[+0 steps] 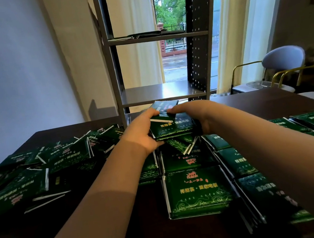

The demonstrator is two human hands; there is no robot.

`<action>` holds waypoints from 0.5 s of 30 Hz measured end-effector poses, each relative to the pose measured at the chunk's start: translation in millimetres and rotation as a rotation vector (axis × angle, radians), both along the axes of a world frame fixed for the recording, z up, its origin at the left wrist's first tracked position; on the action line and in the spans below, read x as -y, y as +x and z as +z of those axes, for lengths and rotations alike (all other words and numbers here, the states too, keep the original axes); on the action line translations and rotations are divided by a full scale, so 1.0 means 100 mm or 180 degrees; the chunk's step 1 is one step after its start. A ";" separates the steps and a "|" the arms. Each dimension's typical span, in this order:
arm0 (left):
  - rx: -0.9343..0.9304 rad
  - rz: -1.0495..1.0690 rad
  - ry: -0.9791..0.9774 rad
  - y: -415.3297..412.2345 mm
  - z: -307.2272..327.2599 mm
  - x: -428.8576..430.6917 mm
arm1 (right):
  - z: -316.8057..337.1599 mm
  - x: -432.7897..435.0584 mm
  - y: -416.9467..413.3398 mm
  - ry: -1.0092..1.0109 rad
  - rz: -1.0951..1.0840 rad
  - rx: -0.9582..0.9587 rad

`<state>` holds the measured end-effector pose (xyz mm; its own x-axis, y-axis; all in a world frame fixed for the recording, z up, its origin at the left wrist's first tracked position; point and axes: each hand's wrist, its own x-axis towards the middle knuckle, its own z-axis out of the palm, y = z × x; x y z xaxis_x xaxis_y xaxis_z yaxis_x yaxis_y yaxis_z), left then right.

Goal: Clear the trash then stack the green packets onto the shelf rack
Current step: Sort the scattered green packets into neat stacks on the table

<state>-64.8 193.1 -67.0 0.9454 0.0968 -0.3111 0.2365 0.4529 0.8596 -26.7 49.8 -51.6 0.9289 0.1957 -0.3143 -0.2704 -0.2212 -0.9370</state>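
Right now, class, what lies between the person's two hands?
A stack of green packets, held by the left hand and right hand; head view.

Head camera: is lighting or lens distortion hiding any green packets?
Head view: bright window backlights the grey metal shelf rack; head view: dark green foil packets at left lie in deep shadow; head view: lower-right packet blurred, stretched; head view: stack in left hand and right hand readable.

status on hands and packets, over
Gripping with left hand and right hand: small stack. Straight ahead the rack, nothing between. Many loose packets on table.
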 end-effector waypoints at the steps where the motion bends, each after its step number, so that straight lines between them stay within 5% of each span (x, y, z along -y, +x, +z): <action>1: 0.0029 -0.0001 -0.0024 -0.03 0.01 0.01 | 0.02 0.01 -0.02 0.0017 0.0028 0.0002; 15: 0.0326 -0.0155 -0.0130 -0.54 0.07 -0.05 | 0.12 0.04 -0.46 0.0465 0.0174 0.0265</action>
<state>-118.5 197.8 -60.1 0.9757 0.0390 -0.2155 0.1711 0.4782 0.8614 -72.8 45.4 -39.4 0.9372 0.2848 -0.2013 -0.1819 -0.0932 -0.9789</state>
